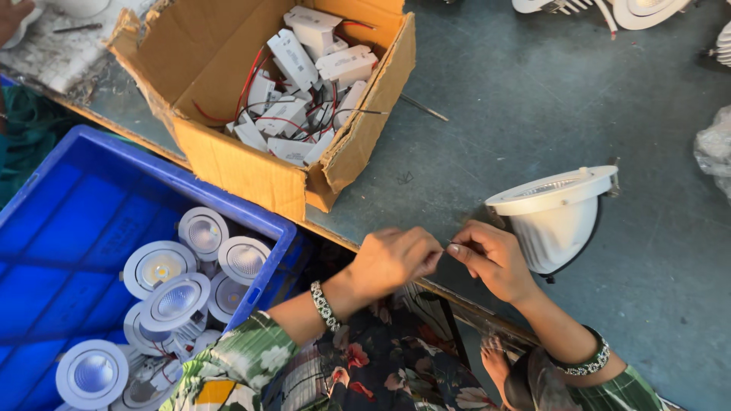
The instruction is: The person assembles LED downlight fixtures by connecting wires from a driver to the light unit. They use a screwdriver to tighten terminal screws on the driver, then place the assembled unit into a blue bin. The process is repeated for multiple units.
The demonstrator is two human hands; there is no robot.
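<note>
I see both hands meeting at lower centre of the frame: my left hand point(392, 257) and right hand point(493, 259) pinch a thin dark wire point(454, 244) between narrow fingers (too fine to tell its ends). Just right stands one white downlight point(554, 217) on the grey desk point(525, 99). At lower left, a blue crate point(68, 205) holds about eight lamps, some cut off. The cardboard box point(228, 164) at upper centre holds white drivers, tangled beyond counting.

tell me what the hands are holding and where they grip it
Both hands pinch something thin, probably wires, between their fingertips: the left hand and right hand meet beside the white downlight. What exactly the grip closes on is too small to tell.
</note>
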